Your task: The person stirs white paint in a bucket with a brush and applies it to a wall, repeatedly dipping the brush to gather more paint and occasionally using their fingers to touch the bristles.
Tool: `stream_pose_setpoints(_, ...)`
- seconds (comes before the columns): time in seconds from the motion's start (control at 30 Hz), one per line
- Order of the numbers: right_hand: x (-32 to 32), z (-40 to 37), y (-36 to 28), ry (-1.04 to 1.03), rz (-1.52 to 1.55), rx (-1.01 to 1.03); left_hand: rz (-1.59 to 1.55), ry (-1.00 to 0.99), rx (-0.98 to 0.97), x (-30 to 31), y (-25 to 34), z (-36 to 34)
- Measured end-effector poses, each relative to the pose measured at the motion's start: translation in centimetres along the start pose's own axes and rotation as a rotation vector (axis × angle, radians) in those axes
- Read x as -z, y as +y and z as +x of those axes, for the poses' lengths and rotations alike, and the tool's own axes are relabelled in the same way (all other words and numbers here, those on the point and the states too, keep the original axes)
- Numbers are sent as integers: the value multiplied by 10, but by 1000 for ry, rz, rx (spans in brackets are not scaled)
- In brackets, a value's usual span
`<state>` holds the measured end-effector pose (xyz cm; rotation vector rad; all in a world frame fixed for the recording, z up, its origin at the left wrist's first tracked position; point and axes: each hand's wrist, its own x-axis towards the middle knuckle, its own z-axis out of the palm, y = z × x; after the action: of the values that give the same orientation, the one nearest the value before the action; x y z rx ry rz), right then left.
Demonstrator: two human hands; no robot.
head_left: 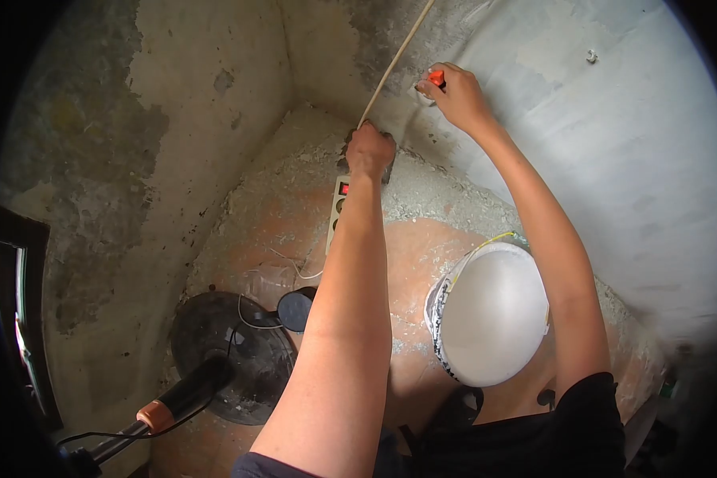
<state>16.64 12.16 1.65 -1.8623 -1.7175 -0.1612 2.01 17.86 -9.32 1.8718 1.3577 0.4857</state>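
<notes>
My left hand (370, 149) is closed in a fist around a dark object, mostly hidden under it, whose edges show on both sides. A thin pale cable (396, 60) runs up from beside this hand along the wall corner. Just below the fist lies a power strip (340, 209) with a red lit switch, partly covered by my forearm. My right hand (454, 95) grips an orange-handled tool (436, 77) against the patchy wall (518, 72). The tool's blade is too small and hidden to make out clearly.
A white bucket (495, 315) with pale contents stands on the dusty floor (414, 239) between my arms. At lower left are a round black base (251, 382), a black cylinder (296, 309) and a dark pole (187, 390). A dark-framed opening (32, 311) is far left.
</notes>
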Motion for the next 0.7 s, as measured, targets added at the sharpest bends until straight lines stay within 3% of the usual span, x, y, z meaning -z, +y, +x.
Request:
stream_pose_setpoints(0.17,-1,9,-6,32,-141,179,12,-37,20,1,6,-4)
stream_pose_setpoints(0.47,48,38,-33,148,-216,299,26,-39,11,4,2,-3)
stream_pose_setpoints(0.7,99,51,-56,213,-211,276,-13,18,-5,4,-4,-1)
